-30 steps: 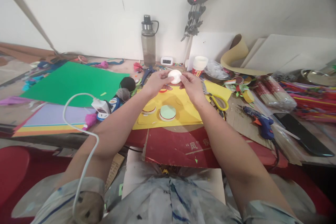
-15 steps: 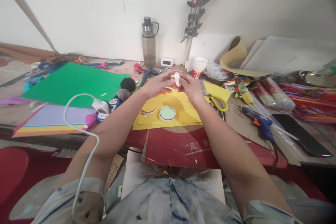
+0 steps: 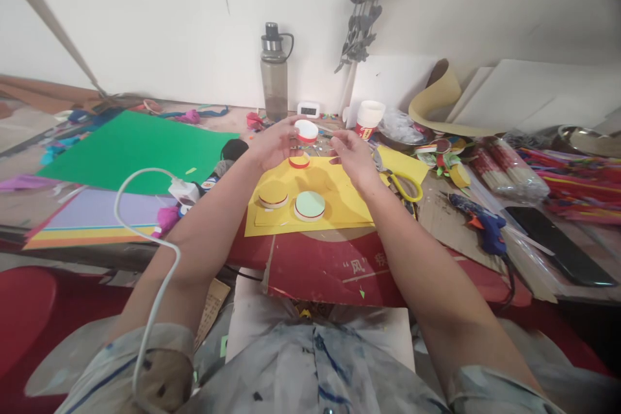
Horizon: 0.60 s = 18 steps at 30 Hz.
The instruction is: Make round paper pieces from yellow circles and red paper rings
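A small round paper piece with a white face and a red rim is held at its left edge by the fingers of my left hand. My right hand hovers to the right of it, fingers parted and nothing visible between them. Below the left fingers, a red-edged ring rests on the yellow paper. Nearer to me on the sheets lie a yellow-topped disc and a pale green-topped disc, both with white sides and a dark red band.
Yellow-handled scissors and a blue glue gun lie to the right, beside a black phone. A water bottle and a paper cup stand behind. Green paper and a white cable are left.
My right hand has let go of the round piece and drawn slightly right. My left hand has shifted left with it and turned its white face up, uncovering the yellow-topped disc.
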Tool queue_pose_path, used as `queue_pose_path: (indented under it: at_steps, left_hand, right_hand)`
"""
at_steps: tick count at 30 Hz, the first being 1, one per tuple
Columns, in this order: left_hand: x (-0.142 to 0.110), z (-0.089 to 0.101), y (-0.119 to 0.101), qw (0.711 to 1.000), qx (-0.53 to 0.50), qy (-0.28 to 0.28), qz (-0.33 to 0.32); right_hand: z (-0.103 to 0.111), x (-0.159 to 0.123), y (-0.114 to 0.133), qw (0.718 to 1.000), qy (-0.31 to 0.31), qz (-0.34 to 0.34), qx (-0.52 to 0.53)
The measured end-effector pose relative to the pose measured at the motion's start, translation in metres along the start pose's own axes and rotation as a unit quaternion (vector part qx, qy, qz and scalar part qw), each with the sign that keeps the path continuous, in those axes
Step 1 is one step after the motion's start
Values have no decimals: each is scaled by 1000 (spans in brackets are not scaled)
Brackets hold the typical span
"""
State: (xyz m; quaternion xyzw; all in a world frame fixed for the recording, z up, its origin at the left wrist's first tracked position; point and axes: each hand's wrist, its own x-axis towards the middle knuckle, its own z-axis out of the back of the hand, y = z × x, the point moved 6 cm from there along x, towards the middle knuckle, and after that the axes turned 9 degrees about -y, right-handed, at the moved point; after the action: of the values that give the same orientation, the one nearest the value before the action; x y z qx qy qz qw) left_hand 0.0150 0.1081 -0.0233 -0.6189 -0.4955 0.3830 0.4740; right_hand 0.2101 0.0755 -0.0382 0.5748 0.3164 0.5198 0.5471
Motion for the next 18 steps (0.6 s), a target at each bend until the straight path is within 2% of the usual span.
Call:
queue_pose_path:
  at_steps: [4,7,8,10,12,15,18]
  left_hand:
    - [7,13,0,999,22,-45,13]
    - [11,27,-1,981,155,-112,-19]
    - [11,32,-3,963,227,-136,-42]
    - [12,42,-9,908,370,-174,-91]
    - [14,52,-11,858,461,-194,-116]
    - [22,66,-4,823,528,-186,-94]
    - [30,70,5,784,596,-147,-89]
  right_hand:
    - [1,-3,4,999,5,15,-32]
    - [8,0,6,998,-5,34,-58]
    - [11,3,7,997,-14,46,-65]
    - [22,10,9,994,-40,72,-70]
    - [36,19,10,992,-71,86,-59]
    - [55,30,12,989,-110,89,-33]
    - [66,32,18,987,-119,96,-44]
